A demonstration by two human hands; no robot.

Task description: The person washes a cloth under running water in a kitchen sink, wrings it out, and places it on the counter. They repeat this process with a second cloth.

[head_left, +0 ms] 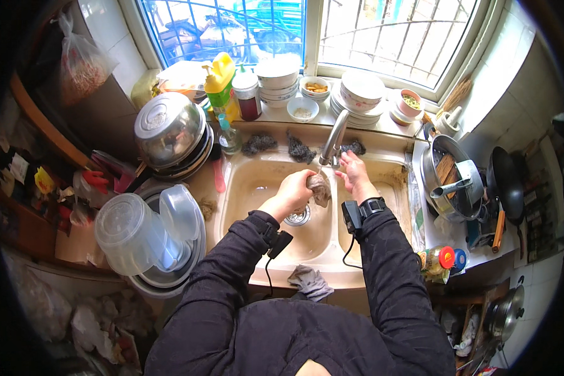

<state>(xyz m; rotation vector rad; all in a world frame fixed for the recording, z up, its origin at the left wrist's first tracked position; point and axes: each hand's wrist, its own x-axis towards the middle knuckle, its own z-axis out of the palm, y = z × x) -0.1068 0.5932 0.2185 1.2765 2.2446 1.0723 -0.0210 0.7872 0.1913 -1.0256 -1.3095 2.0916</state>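
Over the left basin of a beige double sink [282, 244], my left hand [293, 190] grips a wet, brownish cloth [319, 190]. The cloth is bunched up below the spout of the metal faucet [334, 138], near the divider between the basins. My right hand [354, 174] is beside the faucet, fingers spread and holding nothing. Whether its fingertips touch the faucet, I cannot tell. Partly behind my left wrist is the drain strainer [297, 217]. A grey cloth [310, 282] hangs over the sink's front edge.
Dark scouring pads [301, 149] lie along the sink's back ledge, near a clear pump bottle [229, 136]. Stacked bowls [277, 80] and plates [357, 110] line the windowsill. Plastic containers [127, 235] crowd the left; a metal pot [451, 178], a wok [505, 183] and jars [439, 258] stand right.
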